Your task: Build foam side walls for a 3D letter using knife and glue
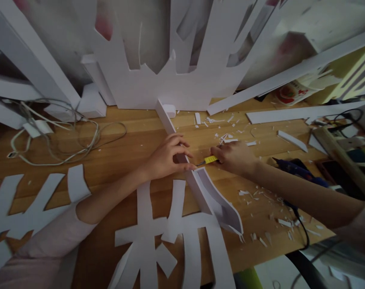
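My right hand (pixel 235 157) is closed round a yellow utility knife (pixel 211 159), its blade pointing left at a long white foam-board strip (pixel 197 192). The blade tip meets or nearly meets the strip's edge; I cannot tell which. My left hand (pixel 168 156) lies over the strip with its thumb and fingers apart, bracing it from the left side. The strip stands on edge and runs from the back of the table towards me. Joined to its near part is a curved white piece (pixel 227 214). Close by lies a large white cut-out character (pixel 146 233).
White scraps (pixel 221 138) litter the wooden table (pixel 131 132). Tangled white cables (pixel 88 148) lie at left. A blue glue gun (pixel 299 170) rests at right, beyond my forearm. Tall white cut-out boards (pixel 158 88) lean at the back. A paper cup (pixel 296 90) stands back right.
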`<state>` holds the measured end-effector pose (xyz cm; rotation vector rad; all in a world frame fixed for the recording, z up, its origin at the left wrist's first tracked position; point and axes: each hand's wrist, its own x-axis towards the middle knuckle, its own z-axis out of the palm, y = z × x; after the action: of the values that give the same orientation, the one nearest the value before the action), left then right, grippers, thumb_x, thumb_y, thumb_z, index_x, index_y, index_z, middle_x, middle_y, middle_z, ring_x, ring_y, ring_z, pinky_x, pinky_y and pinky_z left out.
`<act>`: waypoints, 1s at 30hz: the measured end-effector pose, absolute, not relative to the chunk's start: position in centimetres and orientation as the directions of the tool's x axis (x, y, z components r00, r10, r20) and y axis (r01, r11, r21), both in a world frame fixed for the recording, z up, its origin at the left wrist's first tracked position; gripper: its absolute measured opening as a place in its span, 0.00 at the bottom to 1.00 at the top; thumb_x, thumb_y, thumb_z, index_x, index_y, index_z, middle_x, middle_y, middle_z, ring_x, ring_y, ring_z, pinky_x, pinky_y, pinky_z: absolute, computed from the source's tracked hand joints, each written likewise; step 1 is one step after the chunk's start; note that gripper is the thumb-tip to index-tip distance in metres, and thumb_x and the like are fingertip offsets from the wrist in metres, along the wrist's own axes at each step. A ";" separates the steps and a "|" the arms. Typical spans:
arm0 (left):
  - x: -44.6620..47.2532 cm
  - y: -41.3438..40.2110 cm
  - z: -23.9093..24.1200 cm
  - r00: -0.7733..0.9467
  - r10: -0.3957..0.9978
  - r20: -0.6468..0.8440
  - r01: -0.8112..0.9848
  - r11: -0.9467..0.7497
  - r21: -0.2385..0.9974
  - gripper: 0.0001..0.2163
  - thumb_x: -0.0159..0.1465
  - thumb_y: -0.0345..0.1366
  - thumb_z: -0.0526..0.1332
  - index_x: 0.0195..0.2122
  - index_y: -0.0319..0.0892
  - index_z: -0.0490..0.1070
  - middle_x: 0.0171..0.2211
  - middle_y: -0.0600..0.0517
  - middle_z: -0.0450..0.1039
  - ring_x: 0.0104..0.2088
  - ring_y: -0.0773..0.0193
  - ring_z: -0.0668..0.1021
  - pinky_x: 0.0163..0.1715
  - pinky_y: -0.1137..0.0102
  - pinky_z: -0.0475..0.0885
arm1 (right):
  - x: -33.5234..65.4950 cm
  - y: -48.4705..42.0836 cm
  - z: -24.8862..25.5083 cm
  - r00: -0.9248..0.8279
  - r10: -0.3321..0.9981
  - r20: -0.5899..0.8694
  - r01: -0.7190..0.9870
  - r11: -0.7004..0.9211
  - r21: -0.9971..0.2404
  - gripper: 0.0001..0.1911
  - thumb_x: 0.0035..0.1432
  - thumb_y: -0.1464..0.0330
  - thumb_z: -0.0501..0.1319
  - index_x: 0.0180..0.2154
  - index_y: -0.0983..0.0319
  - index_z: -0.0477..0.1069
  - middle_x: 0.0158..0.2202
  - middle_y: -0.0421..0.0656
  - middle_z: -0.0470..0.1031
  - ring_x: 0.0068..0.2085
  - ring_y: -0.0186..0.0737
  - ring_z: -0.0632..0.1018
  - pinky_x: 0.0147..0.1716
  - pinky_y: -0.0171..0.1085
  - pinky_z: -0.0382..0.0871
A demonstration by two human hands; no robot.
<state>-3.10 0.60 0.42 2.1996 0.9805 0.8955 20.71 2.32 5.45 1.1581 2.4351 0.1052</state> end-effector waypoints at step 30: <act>-4.7 2.1 1.4 0.662 0.719 0.210 0.409 -0.582 0.703 0.07 0.60 0.42 0.68 0.39 0.51 0.82 0.42 0.51 0.73 0.54 0.52 0.67 0.59 0.55 0.61 | 19.8 1.7 5.3 -0.520 0.750 -0.409 0.690 0.651 0.316 0.15 0.64 0.62 0.56 0.41 0.65 0.75 0.36 0.53 0.82 0.37 0.51 0.81 0.26 0.39 0.47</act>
<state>-4.68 2.12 1.43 2.2511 0.8690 0.6455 19.76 1.73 5.30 1.1196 2.3534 0.1543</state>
